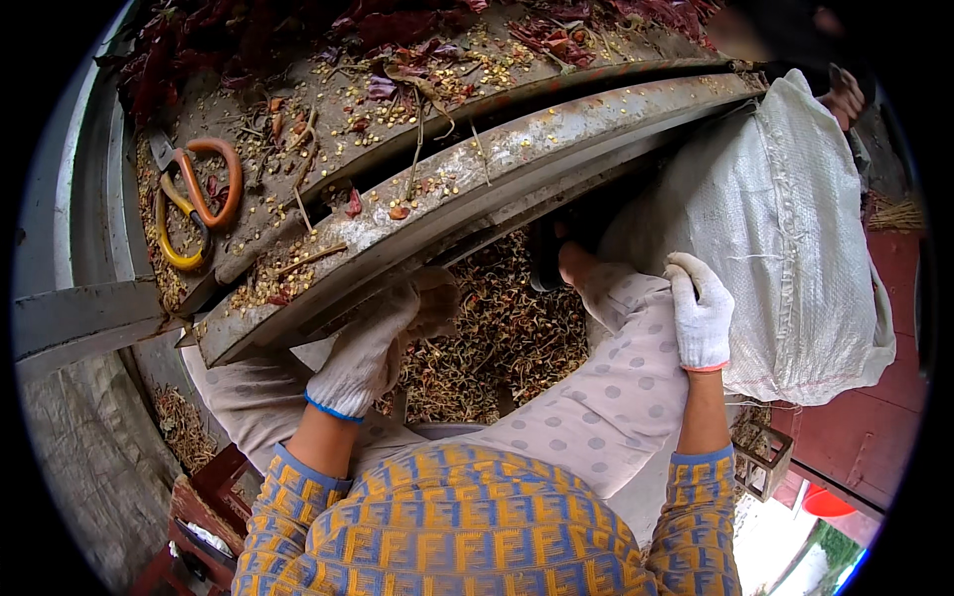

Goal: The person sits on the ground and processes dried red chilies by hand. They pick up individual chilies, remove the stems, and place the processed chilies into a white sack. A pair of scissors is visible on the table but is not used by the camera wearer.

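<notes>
My left hand (425, 302), in a white knit glove with a blue cuff, hangs over my lap beneath the metal table rim (522, 145). Its fingers are dark and blurred, so I cannot tell whether they hold anything. On my right knee rests my right hand (700, 309), gloved in white with its fingers bent, beside a white woven sack (812, 246). Between my legs lies a heap of dried stems and scraps (499, 320). Orange-and-yellow-handled scissors (192, 190) lie at the table's left end, among loose yellow seeds (492, 71).
Dried red chillies (216, 52) are piled at the table's far side. A metal frame (82, 309) borders its left end. Another person's hand (846, 97) shows beyond the sack. A crate (779, 462) and a red basin (827, 503) stand at lower right.
</notes>
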Demonstrator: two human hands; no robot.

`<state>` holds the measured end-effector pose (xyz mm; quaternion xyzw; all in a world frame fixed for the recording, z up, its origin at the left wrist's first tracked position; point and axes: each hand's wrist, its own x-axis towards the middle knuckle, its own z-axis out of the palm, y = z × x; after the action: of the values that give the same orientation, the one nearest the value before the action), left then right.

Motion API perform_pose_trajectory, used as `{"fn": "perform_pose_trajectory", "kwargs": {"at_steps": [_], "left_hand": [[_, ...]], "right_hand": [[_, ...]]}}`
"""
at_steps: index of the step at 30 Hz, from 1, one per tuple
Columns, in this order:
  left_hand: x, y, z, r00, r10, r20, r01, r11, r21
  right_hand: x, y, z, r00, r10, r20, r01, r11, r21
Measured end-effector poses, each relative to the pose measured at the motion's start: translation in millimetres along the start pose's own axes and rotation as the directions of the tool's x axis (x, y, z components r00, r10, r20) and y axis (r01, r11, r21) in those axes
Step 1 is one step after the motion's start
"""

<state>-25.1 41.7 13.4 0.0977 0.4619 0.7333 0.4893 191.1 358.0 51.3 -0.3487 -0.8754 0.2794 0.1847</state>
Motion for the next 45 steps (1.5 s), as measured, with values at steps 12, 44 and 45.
{"fn": "perform_pose_trajectory", "kwargs": {"at_steps": [12, 44, 45], "left_hand": [[5.8, -3.9, -16.4, 0.975, 0.046, -0.219, -0.054, 0.998, -0.028], [22.7, -24.4, -29.8, 0.88, 0.17, -0.443, 0.007, 0.929, 0.369], [15.8, -30.5, -36.7, 0.869, 0.17, -0.465, 0.013, 0.932, 0.364]], "right_hand": [[3.2, -8.4, 2.6, 0.997, 0.019, -0.073, -0.01, 0.991, 0.132], [76.4, 191.7, 357.8, 0.801, 0.429, 0.417, -0.394, 0.903, -0.171], [69.2, 177.2, 350.7, 0.83, 0.397, 0.393, -0.377, 0.917, -0.13]]}}
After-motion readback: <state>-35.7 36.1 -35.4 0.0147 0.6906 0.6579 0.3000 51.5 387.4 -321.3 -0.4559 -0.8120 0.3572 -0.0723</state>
